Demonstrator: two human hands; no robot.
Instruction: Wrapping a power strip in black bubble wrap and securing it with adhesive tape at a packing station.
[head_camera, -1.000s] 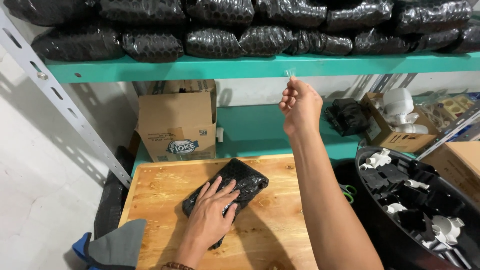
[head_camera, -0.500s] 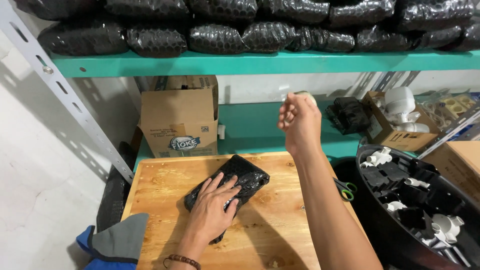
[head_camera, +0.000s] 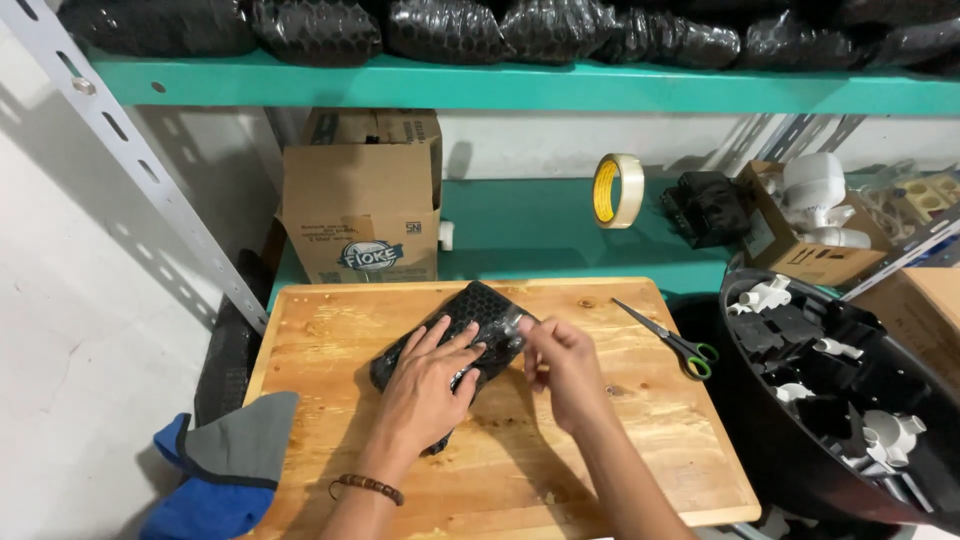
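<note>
Head view: left hand (head_camera: 428, 382) flat on black wrapped bundle (head_camera: 452, 345), right hand (head_camera: 562, 365) pinching its wrap.

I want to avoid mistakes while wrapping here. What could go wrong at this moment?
The left hand alone pins the black wrapped bundle; it could slide while the right hand presses on clear tape. The scissors lie open near the right forearm. The tape roll, standing on edge, may roll away.

The left hand (head_camera: 425, 385) lies flat on a black wrapped bundle (head_camera: 470, 325) on the desk (head_camera: 610, 440); just beside it, the right hand (head_camera: 565, 365) pinches the bundle's edge.
</note>
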